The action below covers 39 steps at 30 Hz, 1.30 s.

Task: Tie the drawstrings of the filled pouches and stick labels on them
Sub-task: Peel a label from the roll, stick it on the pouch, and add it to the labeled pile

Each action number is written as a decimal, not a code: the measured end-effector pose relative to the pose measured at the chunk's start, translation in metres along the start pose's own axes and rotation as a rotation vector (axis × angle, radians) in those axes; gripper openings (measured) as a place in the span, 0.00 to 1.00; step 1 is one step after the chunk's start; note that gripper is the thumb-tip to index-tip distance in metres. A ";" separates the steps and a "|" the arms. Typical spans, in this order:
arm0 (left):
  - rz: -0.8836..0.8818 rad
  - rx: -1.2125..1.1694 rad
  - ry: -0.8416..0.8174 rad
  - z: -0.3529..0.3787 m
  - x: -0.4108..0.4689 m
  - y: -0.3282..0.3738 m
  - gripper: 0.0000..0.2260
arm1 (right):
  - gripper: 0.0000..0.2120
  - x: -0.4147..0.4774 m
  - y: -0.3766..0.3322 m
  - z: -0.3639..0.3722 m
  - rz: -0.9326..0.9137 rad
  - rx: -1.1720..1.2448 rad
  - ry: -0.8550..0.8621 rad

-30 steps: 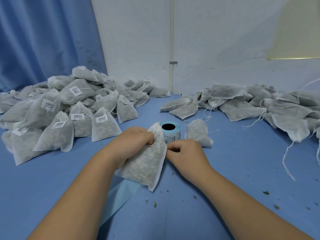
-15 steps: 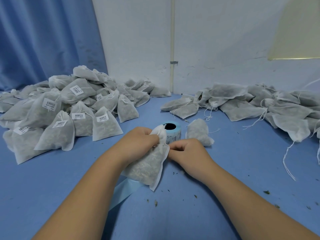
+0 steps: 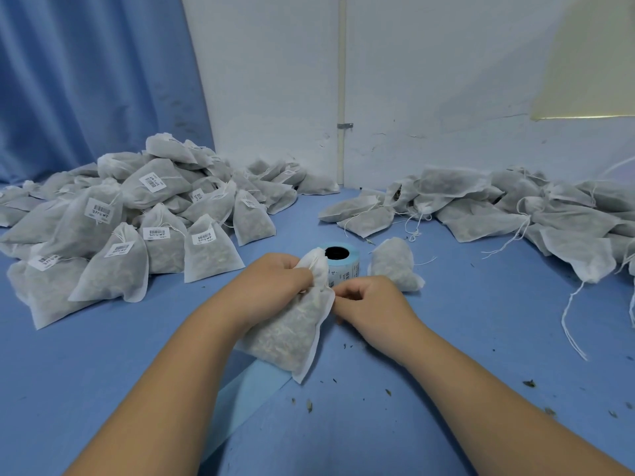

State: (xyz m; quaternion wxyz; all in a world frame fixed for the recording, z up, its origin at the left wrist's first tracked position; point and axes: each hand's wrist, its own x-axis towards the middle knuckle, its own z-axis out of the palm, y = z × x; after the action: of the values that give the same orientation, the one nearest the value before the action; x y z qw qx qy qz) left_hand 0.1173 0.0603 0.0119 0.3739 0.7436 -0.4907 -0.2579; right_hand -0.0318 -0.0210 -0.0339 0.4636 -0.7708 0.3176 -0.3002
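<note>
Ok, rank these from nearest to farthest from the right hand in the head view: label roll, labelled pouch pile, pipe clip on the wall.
1. Label roll, just beyond the right hand.
2. Labelled pouch pile, on the left.
3. Pipe clip, on the back wall.

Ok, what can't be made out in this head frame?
All head view.
- Drawstring of the held pouch: covered by left hand and right hand; tied or not unclear.
- What the right hand pinches: hidden by its own fingers.
- Print on the label roll: too small, partly behind the pouch.
- The right pile: cut off by the frame edge.
</note>
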 end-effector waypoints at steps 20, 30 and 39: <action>0.000 0.120 -0.152 -0.009 -0.011 0.000 0.08 | 0.07 0.003 -0.002 -0.002 0.068 -0.009 -0.017; -0.082 0.021 -0.172 -0.021 -0.010 -0.010 0.09 | 0.07 0.003 -0.001 -0.002 0.051 0.032 -0.060; -0.132 -0.075 -0.137 -0.024 -0.006 -0.021 0.05 | 0.08 -0.001 -0.001 0.007 0.016 -0.156 0.067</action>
State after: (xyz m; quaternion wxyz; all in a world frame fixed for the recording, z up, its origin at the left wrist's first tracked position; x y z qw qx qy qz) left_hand 0.1444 0.0779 0.0094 0.3493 0.7404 -0.4550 -0.3504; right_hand -0.0270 -0.0163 -0.0358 0.3935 -0.7915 0.3617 -0.2963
